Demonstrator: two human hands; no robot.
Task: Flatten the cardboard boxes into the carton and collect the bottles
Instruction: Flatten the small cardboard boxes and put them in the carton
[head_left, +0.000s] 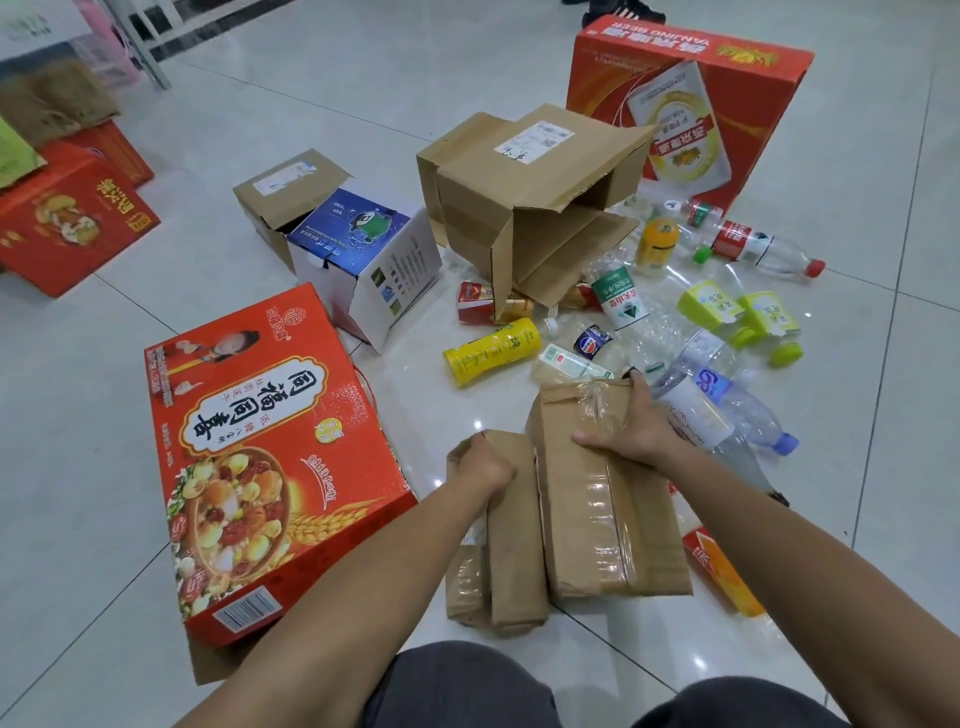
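Note:
A small brown taped cardboard box (602, 514) lies on the tiled floor in front of my knees, partly opened into two halves. My left hand (480, 462) grips the top of its left flap (511, 540). My right hand (631, 423) holds the far end of the right half, fingers curled over its edge. Beyond it, several plastic bottles lie scattered, among them a yellow bottle (491, 351), a green-labelled bottle (618, 299) and a clear blue-capped bottle (743, 410). A large open brown carton (524, 202) lies on its side behind them.
A red gift box (260, 457) lies at my left. A blue-and-white box (363, 260) and a small brown box (283, 192) sit mid-floor. A big red beer carton (680, 104) stands at the back right. More red boxes (67, 223) are far left. An orange carton (719, 569) lies by my right arm.

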